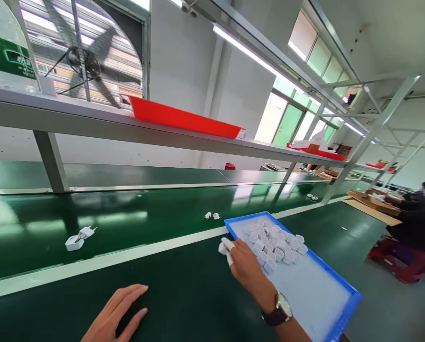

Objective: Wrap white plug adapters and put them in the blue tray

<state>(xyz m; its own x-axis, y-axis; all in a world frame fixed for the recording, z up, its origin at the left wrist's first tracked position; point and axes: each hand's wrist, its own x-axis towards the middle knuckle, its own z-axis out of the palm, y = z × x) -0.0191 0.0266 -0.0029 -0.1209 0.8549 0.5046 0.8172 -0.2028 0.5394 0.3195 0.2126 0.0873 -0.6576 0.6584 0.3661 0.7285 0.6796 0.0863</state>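
Resting flat and empty on the green bench's near edge, the left hand (117, 313) is idling while the right hand (246, 266) is pinching one small white plastic plug housing (223, 246) just off the shallow blue plastic tray's (344, 320) far-left corner, many white housings (274, 244) lying heaped inside.

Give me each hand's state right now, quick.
Left hand: open, flat on the green bench, holding nothing.
Right hand: closed on a white part at the blue tray.
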